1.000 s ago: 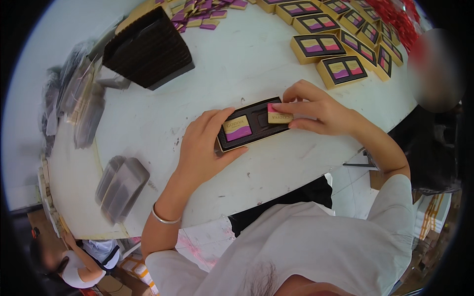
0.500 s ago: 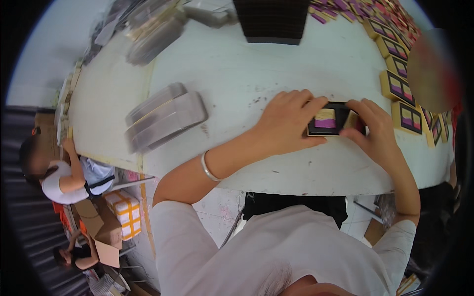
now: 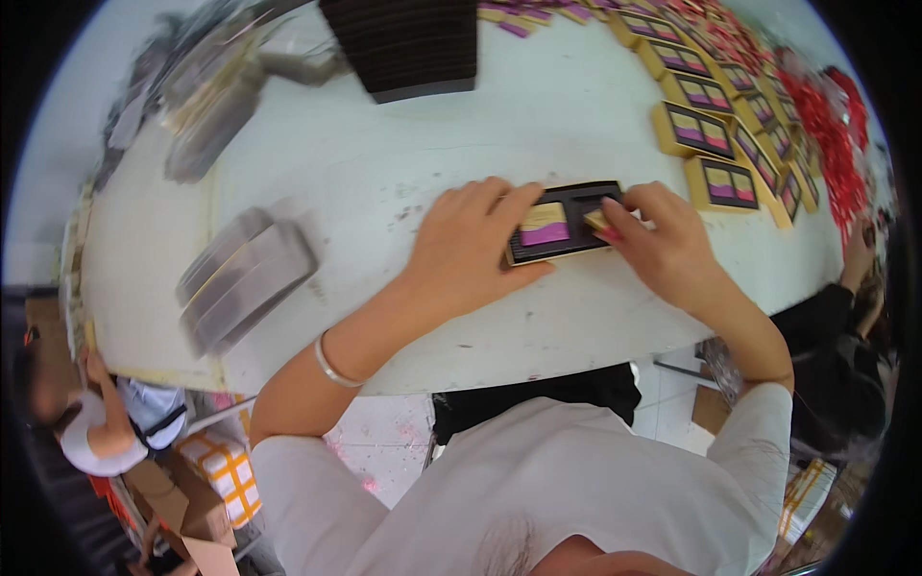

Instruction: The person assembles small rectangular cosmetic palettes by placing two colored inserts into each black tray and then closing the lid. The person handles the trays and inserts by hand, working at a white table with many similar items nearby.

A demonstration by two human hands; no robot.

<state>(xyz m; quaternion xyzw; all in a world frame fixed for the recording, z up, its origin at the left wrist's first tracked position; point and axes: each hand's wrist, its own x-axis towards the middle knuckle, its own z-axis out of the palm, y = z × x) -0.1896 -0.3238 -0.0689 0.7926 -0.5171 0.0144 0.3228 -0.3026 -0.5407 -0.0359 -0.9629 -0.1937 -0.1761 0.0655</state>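
A shallow gold box with a black two-slot insert [image 3: 555, 252] lies on the white table in front of me. My left hand [image 3: 471, 240] grips its left end, thumb along the near edge and fingers over the far edge. A gold and purple packet [image 3: 545, 225] sits flat in the left slot. At the right slot my right hand [image 3: 663, 240] pinches a small gold and pink packet [image 3: 599, 223] between thumb and fingers. That packet is tilted, and the fingers partly cover it. Bare black insert shows beside it.
Filled gold boxes [image 3: 725, 184] stand in rows at the right, with loose packets [image 3: 519, 21] beyond. A tall stack of black inserts [image 3: 408, 53] stands at the back. Clear plastic trays [image 3: 248, 278] lie on the left. Other people [image 3: 101, 422] are at both sides.
My view has swung, so the table's things appear farther left. My right hand has shifted from the box's right end and now pinches the tilted packet more plainly. The left hand keeps its hold.
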